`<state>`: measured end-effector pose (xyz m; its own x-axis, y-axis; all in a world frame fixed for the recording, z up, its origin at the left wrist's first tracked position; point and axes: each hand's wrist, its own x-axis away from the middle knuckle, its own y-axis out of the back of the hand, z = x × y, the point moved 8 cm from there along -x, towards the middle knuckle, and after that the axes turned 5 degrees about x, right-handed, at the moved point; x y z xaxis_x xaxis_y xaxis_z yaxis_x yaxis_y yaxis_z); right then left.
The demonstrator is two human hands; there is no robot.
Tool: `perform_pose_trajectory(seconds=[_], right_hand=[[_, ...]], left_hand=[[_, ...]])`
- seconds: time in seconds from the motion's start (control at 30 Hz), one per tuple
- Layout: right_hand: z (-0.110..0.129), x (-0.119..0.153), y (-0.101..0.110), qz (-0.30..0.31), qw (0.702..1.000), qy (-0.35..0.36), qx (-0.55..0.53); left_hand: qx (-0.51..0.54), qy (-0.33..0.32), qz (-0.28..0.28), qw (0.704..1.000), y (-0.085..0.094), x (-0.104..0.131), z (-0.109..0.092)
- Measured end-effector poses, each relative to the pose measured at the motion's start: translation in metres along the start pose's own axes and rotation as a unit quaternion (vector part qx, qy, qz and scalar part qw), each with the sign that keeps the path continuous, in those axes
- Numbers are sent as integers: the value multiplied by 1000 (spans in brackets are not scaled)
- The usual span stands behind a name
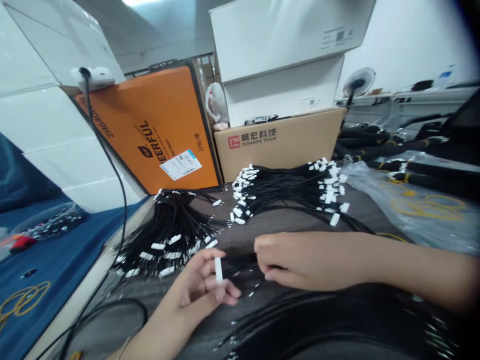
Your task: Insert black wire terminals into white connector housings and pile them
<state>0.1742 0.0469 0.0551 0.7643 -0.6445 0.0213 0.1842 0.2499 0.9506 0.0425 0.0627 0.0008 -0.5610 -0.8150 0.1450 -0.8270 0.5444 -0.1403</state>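
Note:
A small white connector housing point(218, 270) is pinched upright between the thumb and fingers of my left hand point(197, 290). Just to its right, my right hand point(288, 260) is closed, with thin black wires point(243, 265) showing at its fingertips; the motion blurs them. I cannot tell whether the wires enter the housing. Below my right hand lies a thick bundle of loose black wires point(318, 325) with bare metal tips. Beyond my left hand spreads a pile of black cables point(180, 220) with white connectors. Another bundle, with white connectors at both ends point(288, 185), lies farther back.
An orange box point(157, 125) and a brown carton point(281, 145) stand behind the cables, with white boxes point(285, 40) stacked above. A black power cord point(120, 185) hangs at the left. Clear plastic bags point(423, 210) lie at the right.

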Motion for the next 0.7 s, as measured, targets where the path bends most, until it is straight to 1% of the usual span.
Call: perform_pose_trajectory(seconds=[0.03,0.07,0.13,0.2,0.27,0.37,0.43,0.5,0.53,0.57,0.6,0.63,0.7], right_hand=[[1,1,-2,3,999,7,38],[3,1,-5,9,997,16,74],[5,1,-12,21,991,30,128],[5,0,-19,24,988,37,147],[3,-2,-24,26,988,42,143],[0,-3,-22,13,993,51,107],[1,-3,-9,-25,998,45,39],[7,-1,8,-71,994,44,-69],[12,1,16,-91,985,46,-138],[18,3,23,-105,968,50,-222],[23,5,28,-113,942,53,-313],[28,7,32,-121,906,51,-403],[32,14,37,-144,819,29,-555]], left_hand=[[31,20,7,999,-2,-2,4],[47,36,3,998,-2,-3,8],[44,71,-23,996,3,-4,16],[38,120,-50,991,8,-4,25],[47,166,-68,983,11,-3,32],[66,195,-83,975,13,-3,34],[77,196,-84,974,13,-3,32],[81,188,-71,976,11,-5,29],[82,183,-64,978,10,-5,28],[82,177,-60,979,9,-6,27],[83,173,-57,980,9,-6,27],[83,173,-56,980,8,-6,27],[85,181,-54,978,9,-7,30]])
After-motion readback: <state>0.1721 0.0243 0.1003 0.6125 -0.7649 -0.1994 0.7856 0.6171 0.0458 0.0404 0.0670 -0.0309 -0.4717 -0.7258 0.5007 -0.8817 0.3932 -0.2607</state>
